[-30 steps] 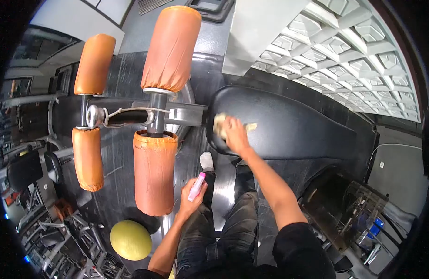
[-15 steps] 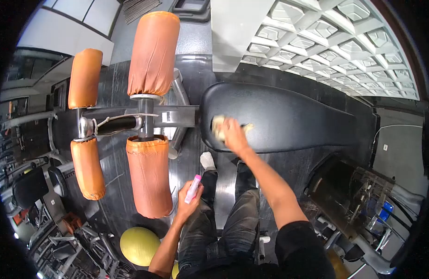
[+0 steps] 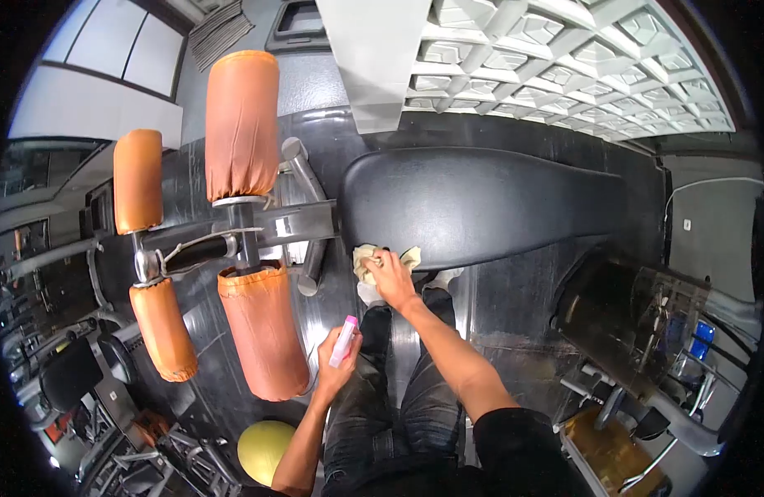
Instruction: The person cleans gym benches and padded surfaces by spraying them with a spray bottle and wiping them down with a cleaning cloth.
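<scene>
My right hand [image 3: 390, 277] presses a crumpled cream cloth [image 3: 365, 258] against the near left edge of a black padded bench [image 3: 481, 199]. Parts of the cloth stick out on both sides of the fingers. Lower and to the left, my left hand [image 3: 339, 358] is wrapped around a small clear bottle with a pink cap [image 3: 345, 341], held tilted with the cap up. This bottle is apart from the bench. Left of the bench are foam rollers in orange-brown covers, a large one [image 3: 243, 128] at the far side and another large one [image 3: 262, 335] nearer me.
A metal frame [image 3: 295, 224] joins the rollers to the bench. A yellow-green exercise ball [image 3: 266, 451] lies at lower left. Another machine with a dark pad [image 3: 602, 323] stands at right. A white patterned wall panel [image 3: 564, 66] borders the far side.
My right hand has moved the cloth from the bench's upper surface toward me, to its near edge. My left hand still holds the bottle. The camera view has shifted slightly.
</scene>
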Available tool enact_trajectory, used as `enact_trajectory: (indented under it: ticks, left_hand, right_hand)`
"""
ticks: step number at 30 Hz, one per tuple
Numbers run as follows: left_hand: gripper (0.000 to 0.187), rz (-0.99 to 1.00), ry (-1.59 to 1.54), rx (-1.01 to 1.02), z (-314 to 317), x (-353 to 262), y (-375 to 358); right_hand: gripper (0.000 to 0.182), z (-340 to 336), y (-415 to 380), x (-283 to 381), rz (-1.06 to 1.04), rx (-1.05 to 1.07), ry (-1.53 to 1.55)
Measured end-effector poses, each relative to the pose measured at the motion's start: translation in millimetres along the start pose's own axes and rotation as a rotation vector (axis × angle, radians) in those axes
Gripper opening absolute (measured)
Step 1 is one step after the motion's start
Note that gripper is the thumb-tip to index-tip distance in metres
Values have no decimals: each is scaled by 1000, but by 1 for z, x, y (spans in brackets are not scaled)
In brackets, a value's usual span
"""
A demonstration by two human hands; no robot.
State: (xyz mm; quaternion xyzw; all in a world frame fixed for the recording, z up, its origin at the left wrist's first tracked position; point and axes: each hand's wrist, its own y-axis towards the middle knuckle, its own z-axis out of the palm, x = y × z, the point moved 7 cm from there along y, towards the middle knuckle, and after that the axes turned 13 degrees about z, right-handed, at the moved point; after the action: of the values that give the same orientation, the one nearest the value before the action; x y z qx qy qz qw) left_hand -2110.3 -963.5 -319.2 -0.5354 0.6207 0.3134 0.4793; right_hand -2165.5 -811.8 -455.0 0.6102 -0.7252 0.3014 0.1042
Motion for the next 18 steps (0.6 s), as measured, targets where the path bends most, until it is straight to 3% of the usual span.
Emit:
enact_trajectory:
  ticks: [3,4,8,10,11,12,14,18]
  left_hand:
    - [8,-49,-9,64,2,6,-1]
    - [8,-42,-8,83,4,8,-2]
    - [8,-67,-1,129,7,14,-3]
    - [8,-111,-11,173,12,17,-2]
    - [8,-91,-12,188,14,15,0]
    - [8,-72,-13,205,16,13,1]
    - [8,-79,-31,222,22,19,2]
    - [10,-51,-26,184,27,7,14]
  right_hand:
    - [35,-1,-21,-46,72,-46,-42]
    - [37,-8,-31,-69,252,-16,-19]
    - [45,-36,-68,-129,786,-470,138]
    - [45,-26,-60,-111,764,-528,294]
    - [49,15,-57,-120,907,-491,918]
    - [49,37,-52,-106,754,-399,638]
    - [47,6,-46,-39,356,-178,214]
    - [50,-4,-57,-79,443,-174,323]
